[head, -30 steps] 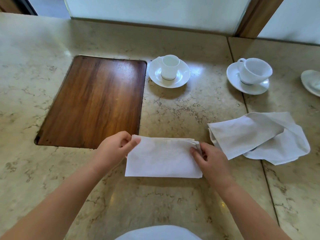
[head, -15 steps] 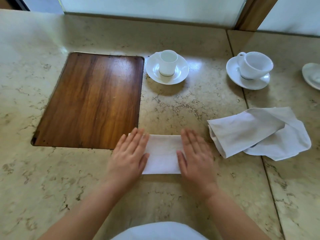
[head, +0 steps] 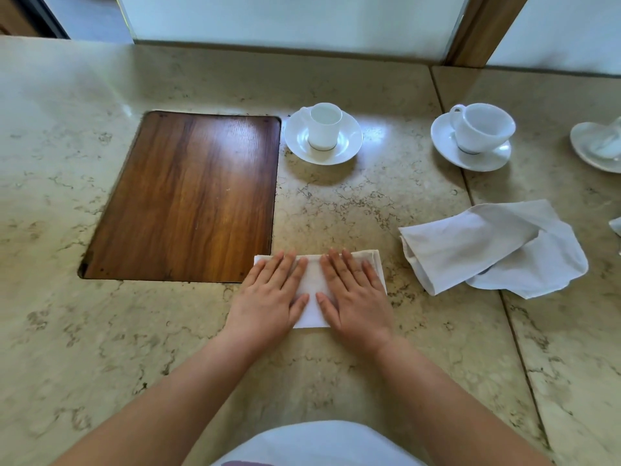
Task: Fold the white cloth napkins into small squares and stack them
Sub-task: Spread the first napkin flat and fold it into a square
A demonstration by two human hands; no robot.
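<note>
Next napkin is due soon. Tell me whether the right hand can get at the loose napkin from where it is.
Probably yes. The right hand lies flat on the folded napkin; the loose napkin lies apart to its right, with only bare countertop between.

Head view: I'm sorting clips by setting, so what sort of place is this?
Probably a cafe or hotel dining area. A marble counter holds white cups on saucers, and both hands press a white cloth napkin flat beside more napkins.
</note>
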